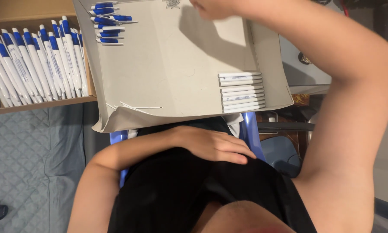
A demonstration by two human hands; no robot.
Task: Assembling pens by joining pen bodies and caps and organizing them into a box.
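Left hand (pixel 213 144) flat, empty, on black-clothed lap; right hand (pixel 209 6), grip unclear, top centre over grey cardboard tray (pixel 176 64). Blue-and-white plastic pens (pixel 107 21) upper left: best lifted singly.

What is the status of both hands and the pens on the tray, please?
Left hand flat on lap, empty. Right hand at tray far edge, grip unclear. Pens untouched.

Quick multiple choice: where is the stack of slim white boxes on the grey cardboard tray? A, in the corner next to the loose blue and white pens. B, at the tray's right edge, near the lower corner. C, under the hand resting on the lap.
B: the slim white boxes sit stacked against the right edge of the grey cardboard tray, far from the loose pens at its upper left.
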